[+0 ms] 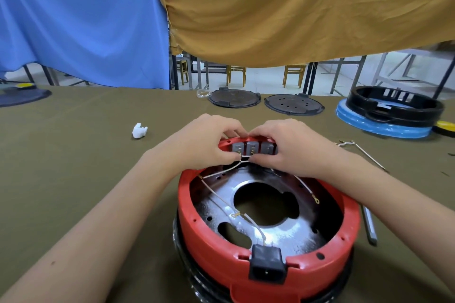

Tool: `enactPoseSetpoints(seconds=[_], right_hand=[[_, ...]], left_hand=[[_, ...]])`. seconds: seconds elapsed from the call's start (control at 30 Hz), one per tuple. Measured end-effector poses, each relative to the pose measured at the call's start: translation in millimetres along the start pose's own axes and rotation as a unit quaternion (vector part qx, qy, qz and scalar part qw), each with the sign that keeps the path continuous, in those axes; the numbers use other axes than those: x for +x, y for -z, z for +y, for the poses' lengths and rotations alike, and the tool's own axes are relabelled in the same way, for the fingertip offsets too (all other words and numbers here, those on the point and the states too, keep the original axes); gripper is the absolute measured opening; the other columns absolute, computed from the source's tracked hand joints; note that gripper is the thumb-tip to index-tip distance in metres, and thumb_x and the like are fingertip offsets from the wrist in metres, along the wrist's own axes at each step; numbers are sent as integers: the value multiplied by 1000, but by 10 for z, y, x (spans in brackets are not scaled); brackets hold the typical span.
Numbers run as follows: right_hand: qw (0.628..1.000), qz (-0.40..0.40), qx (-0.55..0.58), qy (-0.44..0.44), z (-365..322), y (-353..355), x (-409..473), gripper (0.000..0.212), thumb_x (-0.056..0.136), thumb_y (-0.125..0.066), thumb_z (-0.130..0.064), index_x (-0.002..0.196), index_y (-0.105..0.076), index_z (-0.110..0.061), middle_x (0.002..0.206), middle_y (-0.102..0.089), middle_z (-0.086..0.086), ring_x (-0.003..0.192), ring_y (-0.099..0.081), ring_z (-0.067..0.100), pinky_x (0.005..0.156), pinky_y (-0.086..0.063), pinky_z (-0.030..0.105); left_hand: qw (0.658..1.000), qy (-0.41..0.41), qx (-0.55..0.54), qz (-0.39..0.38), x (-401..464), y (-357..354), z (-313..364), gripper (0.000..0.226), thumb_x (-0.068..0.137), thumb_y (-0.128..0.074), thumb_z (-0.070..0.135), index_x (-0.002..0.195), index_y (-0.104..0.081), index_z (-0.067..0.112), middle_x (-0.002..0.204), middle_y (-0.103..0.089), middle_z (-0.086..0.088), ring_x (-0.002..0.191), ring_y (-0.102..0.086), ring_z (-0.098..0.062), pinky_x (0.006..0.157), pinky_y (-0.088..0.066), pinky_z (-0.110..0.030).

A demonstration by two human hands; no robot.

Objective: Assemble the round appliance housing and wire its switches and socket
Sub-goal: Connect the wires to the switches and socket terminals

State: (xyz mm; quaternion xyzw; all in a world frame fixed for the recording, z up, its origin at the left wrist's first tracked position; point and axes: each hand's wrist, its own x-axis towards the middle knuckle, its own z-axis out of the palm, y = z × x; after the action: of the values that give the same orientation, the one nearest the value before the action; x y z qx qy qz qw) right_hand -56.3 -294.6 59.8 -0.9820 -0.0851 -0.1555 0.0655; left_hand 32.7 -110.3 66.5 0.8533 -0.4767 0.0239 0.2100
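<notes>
While both hands, left point(204, 141) and right point(290, 147), pinch white wires point(242, 158) at the switches point(252, 148), twelve o'clock in the red housing point(216, 241), terminal seating probably follows.

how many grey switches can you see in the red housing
3, in a row along the far wall of the red housing: left switch, middle switch, right switch. The right hand covers the wall beyond them, so another may be hidden.

Both bare forearms reach in from the lower corners and meet at mid-frame. The left hand point(206, 141) and right hand point(288, 146) sit knuckles-up, nearly touching, fingers curled downward and thumbs tucked under, fingertips pinching.
</notes>
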Motion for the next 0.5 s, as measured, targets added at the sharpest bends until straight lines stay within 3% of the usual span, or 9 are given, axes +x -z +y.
enactPoseSetpoints(seconds=[0.17,0.5], right_hand=[[999,-18,34,-8,-11,-1,-18,46,84,-68,-50,125,-61,-30,103,-61,-6,93,-58,15,83,-49,36],[999,-23,31,-13,-9,-9,-21,42,88,-66,-46,126,-60,-31,100,-59,-7,92,-56,13,81,-46,34]], left_hand=[[1000,2,-3,-8,1,7,2,37,80,-71,25,116,-65,35,93,-66,21,89,-67,-2,81,-53,-20],[1000,-17,11,2,-9,12,21,34,82,-71,24,116,-69,31,97,-74,13,91,-67,-5,86,-53,-32]])
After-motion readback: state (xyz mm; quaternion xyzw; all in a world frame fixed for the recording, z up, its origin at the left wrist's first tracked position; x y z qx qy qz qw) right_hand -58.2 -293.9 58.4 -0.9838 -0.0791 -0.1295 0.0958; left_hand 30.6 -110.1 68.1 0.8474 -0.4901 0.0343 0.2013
